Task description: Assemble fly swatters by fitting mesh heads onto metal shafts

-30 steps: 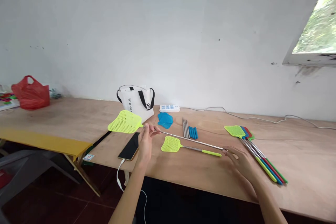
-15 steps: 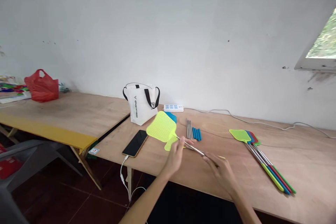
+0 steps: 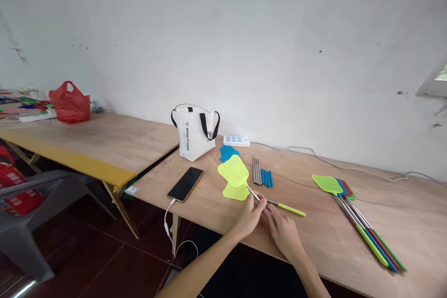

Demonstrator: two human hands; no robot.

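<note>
My left hand point(image 3: 250, 215) and my right hand point(image 3: 282, 228) are pinched close together on the metal rod of a yellow-green fly swatter point(image 3: 234, 171), whose mesh head is raised over the table. Under it lies a second yellow-green swatter point(image 3: 285, 206) with a yellow-green grip, flat on the wooden table point(image 3: 314, 237). Both hands hover near the table's front edge.
A black phone point(image 3: 185, 184) on a white cable lies left of the hands. Behind stand a white tote bag point(image 3: 196, 134), blue mesh heads point(image 3: 228, 152), loose rods with blue grips point(image 3: 262, 176) and a power strip point(image 3: 236, 140). Assembled swatters point(image 3: 359, 221) lie right. A red bag point(image 3: 70, 103) sits far left.
The swatter's rod has been pushed together and is much shorter. My hands came toward each other and its head swung right, from over the phone to above the lying swatter.
</note>
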